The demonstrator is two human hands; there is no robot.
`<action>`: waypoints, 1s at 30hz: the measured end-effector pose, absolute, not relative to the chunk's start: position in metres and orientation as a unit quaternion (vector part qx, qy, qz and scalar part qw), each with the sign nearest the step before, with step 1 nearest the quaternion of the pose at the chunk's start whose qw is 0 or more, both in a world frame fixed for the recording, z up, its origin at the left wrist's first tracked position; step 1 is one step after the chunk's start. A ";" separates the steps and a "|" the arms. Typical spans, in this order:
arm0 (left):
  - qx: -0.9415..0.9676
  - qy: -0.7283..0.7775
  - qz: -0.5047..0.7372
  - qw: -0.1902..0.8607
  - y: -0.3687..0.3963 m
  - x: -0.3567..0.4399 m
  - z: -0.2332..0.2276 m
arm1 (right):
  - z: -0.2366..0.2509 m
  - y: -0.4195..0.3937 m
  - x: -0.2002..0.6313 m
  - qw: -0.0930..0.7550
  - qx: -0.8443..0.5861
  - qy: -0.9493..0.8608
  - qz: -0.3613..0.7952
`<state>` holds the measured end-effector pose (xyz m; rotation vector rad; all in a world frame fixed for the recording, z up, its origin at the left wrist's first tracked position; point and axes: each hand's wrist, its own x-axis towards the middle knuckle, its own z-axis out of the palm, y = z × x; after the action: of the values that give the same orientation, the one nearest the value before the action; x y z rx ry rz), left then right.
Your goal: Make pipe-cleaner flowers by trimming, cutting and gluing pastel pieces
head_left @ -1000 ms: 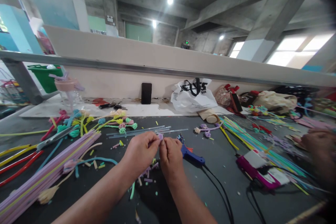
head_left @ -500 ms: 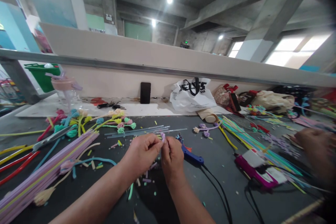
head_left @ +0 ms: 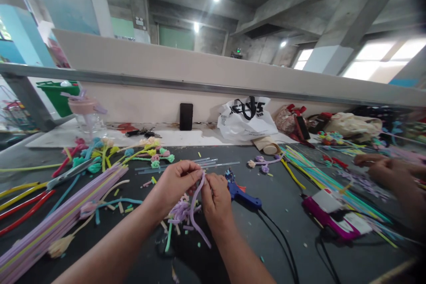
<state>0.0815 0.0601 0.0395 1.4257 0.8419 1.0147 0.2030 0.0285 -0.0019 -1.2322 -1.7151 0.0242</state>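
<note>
Centrally, hands [head_left: 196, 188] pinching lilac pipe cleaner [head_left: 195, 208], bag [head_left: 246, 117] lettering unreadable

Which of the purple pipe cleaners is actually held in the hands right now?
The single lilac pipe cleaner pinched between left hand and right hand; the long purple bundle lies untouched on the table.

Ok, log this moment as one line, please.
left hand: pinching purple strip | right hand: pinching same strip | glue gun: on table, beside right hand

Lilac pipe cleaner [head_left: 195, 213], blue glue gun [head_left: 241, 191], black table [head_left: 286, 195].
</note>
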 end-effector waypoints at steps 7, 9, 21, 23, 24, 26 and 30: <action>0.600 0.331 0.402 0.607 0.066 0.076 0.041 | -0.001 0.030 0.206 0.533 -0.482 -0.687 0.103; 0.602 0.328 0.425 0.592 0.066 0.076 0.039 | -0.003 0.034 0.206 0.580 -0.456 -0.639 0.218; 0.700 0.339 0.466 0.422 0.077 0.070 0.019 | -0.002 0.036 0.202 0.595 -0.394 -0.545 0.440; 0.712 0.329 0.439 0.439 0.078 0.068 0.023 | 0.001 0.035 0.202 0.589 -0.385 -0.541 0.460; 0.723 0.324 0.420 0.443 0.078 0.066 0.025 | 0.002 0.034 0.201 0.584 -0.384 -0.542 0.466; 0.756 0.315 0.380 0.430 0.079 0.061 0.032 | 0.003 0.034 0.201 0.570 -0.396 -0.555 0.458; 0.846 0.275 0.308 0.338 0.082 0.048 0.043 | -0.002 0.037 0.202 0.535 -0.439 -0.580 0.430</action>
<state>0.0482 0.0819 0.0433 2.2047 0.7159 0.8021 0.2015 0.0370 -0.0020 -1.0463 -1.3821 1.0234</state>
